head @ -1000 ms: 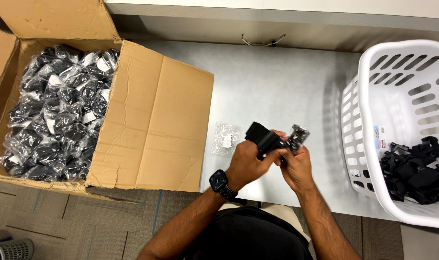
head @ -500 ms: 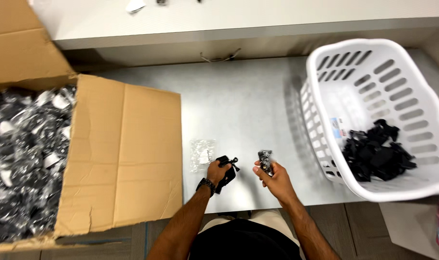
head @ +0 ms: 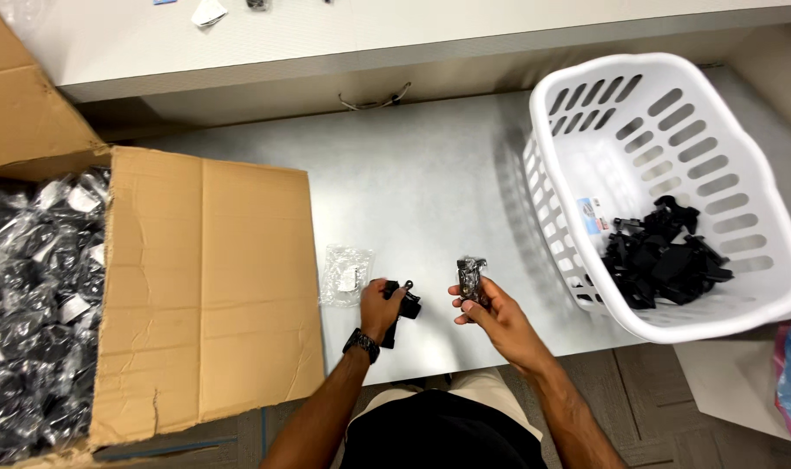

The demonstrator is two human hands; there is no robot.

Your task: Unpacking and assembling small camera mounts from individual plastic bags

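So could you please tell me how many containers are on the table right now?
2. A cardboard box sits open at the left, full of bagged black parts. A white laundry basket stands at the right, with loose black parts in it. None seems hidden.

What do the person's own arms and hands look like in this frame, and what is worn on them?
Both forearms are bare, with no sleeves and no gloves in view. The left hand has a black wristwatch with a dark band strapped round its wrist. The right hand and its wrist carry nothing: no watch or bracelet shows, and no rings can be made out on either hand. The arms enter from the bottom edge.
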